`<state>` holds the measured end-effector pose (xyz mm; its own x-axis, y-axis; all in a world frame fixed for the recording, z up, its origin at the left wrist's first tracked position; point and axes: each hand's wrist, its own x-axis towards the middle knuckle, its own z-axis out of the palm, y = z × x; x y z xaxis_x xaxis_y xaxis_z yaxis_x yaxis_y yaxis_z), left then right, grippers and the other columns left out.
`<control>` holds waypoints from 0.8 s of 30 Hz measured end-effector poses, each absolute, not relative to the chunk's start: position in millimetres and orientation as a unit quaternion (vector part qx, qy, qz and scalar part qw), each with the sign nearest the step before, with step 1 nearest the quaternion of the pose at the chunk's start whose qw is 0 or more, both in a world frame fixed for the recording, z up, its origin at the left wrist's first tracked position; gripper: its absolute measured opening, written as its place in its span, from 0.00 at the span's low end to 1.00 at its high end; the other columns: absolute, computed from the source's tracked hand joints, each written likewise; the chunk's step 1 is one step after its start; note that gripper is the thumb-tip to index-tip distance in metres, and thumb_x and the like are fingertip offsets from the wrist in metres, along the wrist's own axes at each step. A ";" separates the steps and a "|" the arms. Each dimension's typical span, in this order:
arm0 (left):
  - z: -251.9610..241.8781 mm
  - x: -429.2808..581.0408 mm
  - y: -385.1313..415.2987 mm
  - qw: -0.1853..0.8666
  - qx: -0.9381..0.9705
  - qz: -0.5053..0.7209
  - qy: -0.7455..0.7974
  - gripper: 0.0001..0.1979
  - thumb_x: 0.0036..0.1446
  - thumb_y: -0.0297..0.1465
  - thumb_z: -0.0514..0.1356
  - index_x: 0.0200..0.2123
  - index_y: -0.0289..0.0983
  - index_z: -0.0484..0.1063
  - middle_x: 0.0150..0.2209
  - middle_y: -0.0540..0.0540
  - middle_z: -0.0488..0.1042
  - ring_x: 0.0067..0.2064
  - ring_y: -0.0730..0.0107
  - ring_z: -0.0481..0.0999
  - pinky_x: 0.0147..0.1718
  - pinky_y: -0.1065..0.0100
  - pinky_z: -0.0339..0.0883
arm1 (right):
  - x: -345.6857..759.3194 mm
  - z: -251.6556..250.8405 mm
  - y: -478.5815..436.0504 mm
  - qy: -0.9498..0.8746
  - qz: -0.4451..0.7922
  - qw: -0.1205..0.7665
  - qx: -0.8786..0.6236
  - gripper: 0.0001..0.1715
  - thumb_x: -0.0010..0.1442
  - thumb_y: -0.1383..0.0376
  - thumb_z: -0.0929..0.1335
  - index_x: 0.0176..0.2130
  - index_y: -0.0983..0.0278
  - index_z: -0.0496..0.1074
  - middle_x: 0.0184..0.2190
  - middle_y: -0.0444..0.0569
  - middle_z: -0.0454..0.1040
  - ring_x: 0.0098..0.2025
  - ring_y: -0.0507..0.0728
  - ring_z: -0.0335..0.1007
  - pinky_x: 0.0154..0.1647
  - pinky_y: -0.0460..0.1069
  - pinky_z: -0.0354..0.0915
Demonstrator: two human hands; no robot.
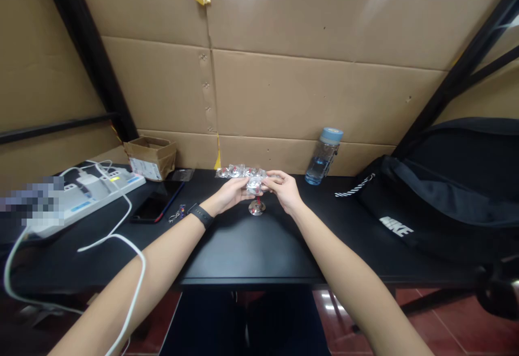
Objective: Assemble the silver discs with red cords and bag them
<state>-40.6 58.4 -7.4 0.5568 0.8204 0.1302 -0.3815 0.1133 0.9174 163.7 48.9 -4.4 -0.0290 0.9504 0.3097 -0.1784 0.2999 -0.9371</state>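
Observation:
Over the middle of the desk, my left hand (229, 196) and my right hand (288, 192) pinch a small clear plastic packet (254, 184) between them. Something silvery and round shows through its crinkled film, but its kind is too small to tell. Just below it on the desk lies a shiny round metal disc (257, 209) with a red bit at its top, partly near my fingers. Behind my hands, several similar clear packets (235, 171) with silver and red contents lie in a row, and my right hand hides some of them.
On the left are a power strip (101, 193) with white cables, a phone (157, 202), a keychain (177, 213) and an opened cardboard box (152, 157). A water bottle (324, 156) stands at the back right, beside a black backpack (438, 204). Cardboard panels (324, 96) wall the back.

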 end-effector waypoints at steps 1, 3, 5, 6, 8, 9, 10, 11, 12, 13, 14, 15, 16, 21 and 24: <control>-7.6 -40.2 59.1 0.716 0.507 0.425 0.222 0.16 0.67 0.37 0.59 0.49 0.30 0.75 0.48 0.31 0.80 0.46 0.54 0.82 0.47 0.59 0.73 | 163.5 -4.2 48.7 -0.542 0.466 0.599 -0.362 0.28 0.45 0.56 0.80 0.43 0.64 0.77 0.30 0.49 0.82 0.32 0.59 0.81 0.28 0.47 0.65; -8.1 -39.9 60.8 0.717 0.494 0.431 0.235 0.15 0.67 0.35 0.58 0.49 0.29 0.75 0.47 0.31 0.80 0.45 0.54 0.83 0.46 0.59 0.73 | 163.0 -3.5 48.2 -0.544 0.453 0.602 -0.371 0.27 0.45 0.56 0.80 0.43 0.65 0.77 0.30 0.50 0.82 0.32 0.59 0.81 0.28 0.47 0.65; -8.1 -40.2 62.0 0.718 0.490 0.432 0.239 0.16 0.67 0.34 0.58 0.50 0.29 0.75 0.48 0.30 0.80 0.46 0.53 0.83 0.47 0.59 0.73 | 162.8 -2.3 47.7 -0.546 0.442 0.605 -0.374 0.27 0.46 0.55 0.80 0.43 0.65 0.77 0.31 0.51 0.82 0.32 0.59 0.81 0.29 0.47 0.67; -7.8 -40.5 62.2 0.718 0.490 0.432 0.240 0.16 0.67 0.34 0.58 0.50 0.29 0.75 0.48 0.30 0.80 0.46 0.53 0.83 0.47 0.59 0.73 | 162.9 -1.5 47.4 -0.547 0.436 0.609 -0.374 0.27 0.46 0.55 0.80 0.43 0.65 0.77 0.31 0.51 0.82 0.32 0.59 0.81 0.30 0.48 0.68; -6.7 -41.1 61.5 0.719 0.487 0.433 0.240 0.16 0.67 0.36 0.58 0.50 0.29 0.75 0.48 0.30 0.80 0.46 0.53 0.83 0.48 0.59 0.73 | 163.5 0.6 46.3 -0.552 0.421 0.614 -0.375 0.27 0.46 0.54 0.80 0.42 0.65 0.76 0.32 0.51 0.82 0.32 0.60 0.81 0.33 0.50 0.71; -6.0 -41.1 60.7 0.722 0.488 0.430 0.237 0.18 0.67 0.38 0.58 0.49 0.30 0.75 0.48 0.31 0.80 0.46 0.53 0.83 0.48 0.59 0.73 | 163.9 1.8 45.7 -0.558 0.412 0.616 -0.374 0.27 0.45 0.54 0.80 0.41 0.64 0.75 0.33 0.51 0.82 0.32 0.60 0.81 0.34 0.51 0.73; -5.4 -40.9 59.7 0.723 0.492 0.425 0.234 0.19 0.67 0.41 0.57 0.50 0.31 0.75 0.48 0.31 0.80 0.45 0.54 0.83 0.47 0.59 0.74 | 164.2 2.8 45.0 -0.567 0.401 0.616 -0.372 0.26 0.45 0.53 0.80 0.39 0.64 0.74 0.32 0.50 0.81 0.32 0.60 0.81 0.36 0.53 0.74; -5.0 -40.3 58.5 0.722 0.500 0.418 0.232 0.21 0.67 0.43 0.57 0.51 0.32 0.75 0.49 0.33 0.80 0.44 0.55 0.83 0.46 0.59 0.74 | 164.4 3.6 44.2 -0.580 0.390 0.611 -0.371 0.26 0.45 0.53 0.80 0.38 0.63 0.74 0.32 0.50 0.81 0.32 0.61 0.81 0.37 0.54 0.75; -4.9 -39.4 57.4 0.717 0.512 0.411 0.234 0.21 0.66 0.45 0.58 0.51 0.34 0.74 0.49 0.34 0.80 0.43 0.56 0.84 0.45 0.59 0.75 | 164.5 4.1 43.5 -0.595 0.381 0.604 -0.368 0.25 0.45 0.53 0.80 0.37 0.63 0.73 0.31 0.49 0.80 0.31 0.61 0.80 0.38 0.55 0.76; -5.1 -38.3 56.3 0.707 0.526 0.406 0.243 0.21 0.65 0.45 0.59 0.51 0.35 0.75 0.49 0.35 0.80 0.41 0.58 0.84 0.44 0.61 0.75 | 164.3 4.4 42.9 -0.609 0.375 0.595 -0.366 0.25 0.45 0.53 0.80 0.37 0.62 0.73 0.31 0.48 0.79 0.31 0.61 0.80 0.38 0.55 0.76; -5.6 -37.2 55.5 0.694 0.539 0.402 0.257 0.20 0.64 0.44 0.60 0.51 0.35 0.75 0.48 0.36 0.80 0.40 0.60 0.84 0.42 0.62 0.76 | 164.0 4.3 42.5 -0.622 0.372 0.586 -0.363 0.24 0.46 0.53 0.80 0.37 0.62 0.72 0.31 0.48 0.79 0.31 0.61 0.80 0.37 0.55 0.76; -6.3 -36.2 54.9 0.682 0.547 0.400 0.273 0.19 0.63 0.44 0.62 0.49 0.35 0.76 0.47 0.36 0.81 0.38 0.61 0.83 0.41 0.63 0.76 | 163.7 4.1 42.4 -0.632 0.370 0.578 -0.360 0.23 0.47 0.54 0.79 0.38 0.61 0.73 0.31 0.48 0.78 0.31 0.60 0.80 0.37 0.54 0.76; -7.0 -35.5 54.5 0.677 0.550 0.397 0.287 0.18 0.63 0.43 0.62 0.47 0.34 0.76 0.45 0.37 0.81 0.37 0.63 0.83 0.41 0.64 0.76 | 163.3 3.8 42.5 -0.642 0.368 0.571 -0.354 0.23 0.47 0.54 0.79 0.38 0.61 0.73 0.32 0.47 0.78 0.32 0.60 0.80 0.37 0.54 0.76; -6.0 -37.7 56.1 0.719 0.526 0.354 0.283 0.15 0.61 0.37 0.65 0.45 0.33 0.78 0.41 0.38 0.81 0.38 0.61 0.83 0.41 0.61 0.77 | 164.4 3.6 44.7 -0.698 0.349 0.536 -0.322 0.21 0.47 0.55 0.79 0.37 0.63 0.75 0.33 0.48 0.79 0.35 0.57 0.77 0.38 0.51 0.72; -2.6 -43.1 61.4 0.726 0.477 0.388 0.308 0.11 0.59 0.32 0.65 0.44 0.33 0.78 0.42 0.38 0.81 0.40 0.60 0.83 0.43 0.60 0.77 | 167.5 6.4 44.3 -0.710 0.351 0.530 -0.305 0.20 0.48 0.55 0.79 0.38 0.62 0.76 0.33 0.48 0.79 0.35 0.56 0.76 0.39 0.51 0.70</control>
<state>-43.1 61.4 -2.6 0.5084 0.8576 -0.0779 -0.2697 0.2445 0.9314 167.5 44.3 6.4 -0.2535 0.8041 0.5377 0.0603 0.5679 -0.8209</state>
